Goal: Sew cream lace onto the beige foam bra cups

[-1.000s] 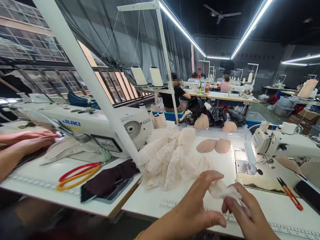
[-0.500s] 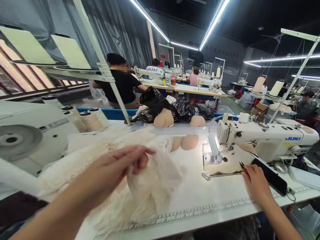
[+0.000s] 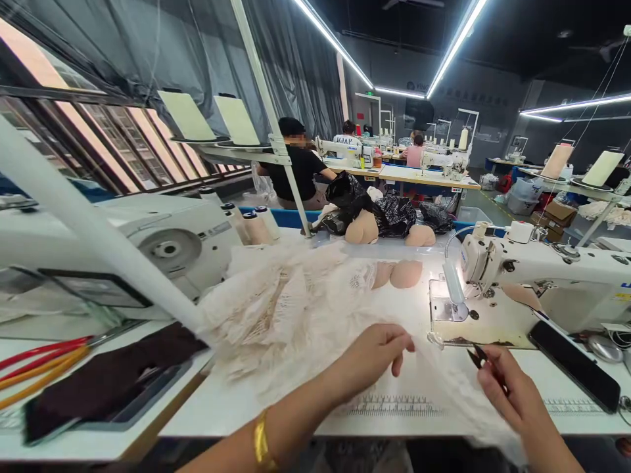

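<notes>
My left hand (image 3: 375,355), a gold band on its wrist, is closed in a pinch on a sheer white lace fabric (image 3: 461,394), which hangs down over the table's front edge. A pair of black thread snips (image 3: 476,358) is in my right hand (image 3: 510,387), blades pointing up and left, beside the fabric. Left of my hands lies a heap of cream lace pieces (image 3: 276,309). Two beige moulded cups (image 3: 405,274) with lace lie behind the left hand. The sewing machine (image 3: 522,263) stands beyond my right hand, its lamp lit over the needle plate.
A black phone (image 3: 574,364) lies right of my right hand. At the left are red and orange-handled tools (image 3: 44,368), a dark cloth (image 3: 113,381) and another machine (image 3: 162,236). Thread cones (image 3: 256,226) and black plastic bags (image 3: 394,213) stand behind. A co-worker (image 3: 296,164) sits beyond.
My view has turned left. The left hand has moved right with the sheer fabric, away from the heap. My right hand has lifted the snips from beside the phone and come closer to the fabric.
</notes>
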The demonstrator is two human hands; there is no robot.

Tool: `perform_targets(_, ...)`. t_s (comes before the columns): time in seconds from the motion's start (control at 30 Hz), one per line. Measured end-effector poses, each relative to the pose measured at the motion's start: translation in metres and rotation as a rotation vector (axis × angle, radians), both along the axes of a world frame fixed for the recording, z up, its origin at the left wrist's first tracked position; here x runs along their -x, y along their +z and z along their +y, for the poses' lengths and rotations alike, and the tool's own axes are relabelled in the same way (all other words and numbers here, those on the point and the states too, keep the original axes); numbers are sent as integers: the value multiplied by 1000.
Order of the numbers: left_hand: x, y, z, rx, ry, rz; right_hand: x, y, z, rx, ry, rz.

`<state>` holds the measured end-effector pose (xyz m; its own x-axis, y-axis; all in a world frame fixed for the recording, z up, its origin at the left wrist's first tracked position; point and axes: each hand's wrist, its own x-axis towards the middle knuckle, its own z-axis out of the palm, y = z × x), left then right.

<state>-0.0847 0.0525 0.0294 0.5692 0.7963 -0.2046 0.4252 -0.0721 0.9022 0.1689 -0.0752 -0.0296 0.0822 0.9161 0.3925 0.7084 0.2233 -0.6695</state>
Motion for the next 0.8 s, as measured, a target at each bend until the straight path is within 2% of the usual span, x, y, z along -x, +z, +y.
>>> perform_targets(0.1,-11,-11,-11,189,3,-45,23,19,-8,-83,117,-71)
perform_targets(0.2,-7,-9,-15,312,22,-210,35,27,-3,-205,148,-187)
perform_targets(0.3,-3,-5,-18,361,27,-289,44,23,11,-235,122,-327)
perform_targets(0.43,-2,-8,-22,390,-16,-354,56,9,29,-337,-8,-493)
perform_targets(0.57,-4,-14,-22,393,-65,-418,63,6,38,-376,3,-624)
perform_targets(0.67,-5,-19,-21,380,-83,-423,62,5,43,-354,13,-636)
perform_targets(0.8,-1,-27,-14,280,-61,-329,56,-6,47,-265,27,-506)
